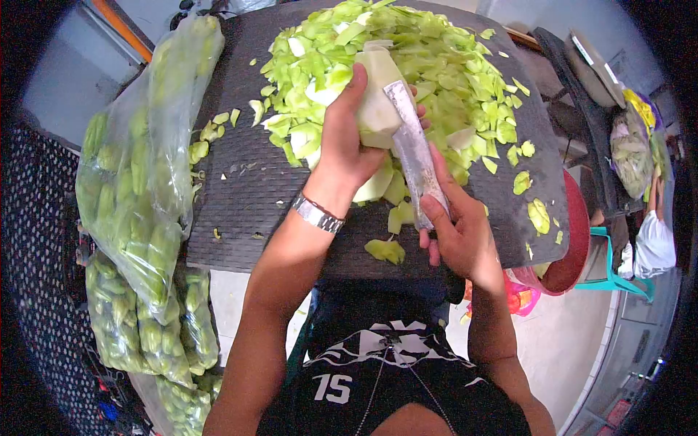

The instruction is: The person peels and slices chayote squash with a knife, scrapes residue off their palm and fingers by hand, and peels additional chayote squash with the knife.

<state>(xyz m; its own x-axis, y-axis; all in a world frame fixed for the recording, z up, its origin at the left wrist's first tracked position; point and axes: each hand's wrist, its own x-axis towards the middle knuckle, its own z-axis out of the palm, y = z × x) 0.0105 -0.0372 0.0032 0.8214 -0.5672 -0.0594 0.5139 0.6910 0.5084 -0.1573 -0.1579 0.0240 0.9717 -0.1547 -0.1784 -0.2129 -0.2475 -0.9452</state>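
My left hand [347, 134] is wrapped round a peeled pale green vegetable [379, 109] above the dark woven table [240, 182]. In my right hand [458, 225] is a metal blade tool [418, 149], held by its lower end. Its upper part lies against the right side of the vegetable. Behind and beneath both hands spreads a big heap of green peelings [451, 80]. Cut pale pieces lie just below the vegetable, partly hidden by my hands.
Clear plastic bags of green vegetables [134, 174] stand along the left. Right of the table are a red tub [571, 240], a teal stool [603, 269] and a bagged bundle [629, 152]. A person in a white garment [654, 243] is at the far right.
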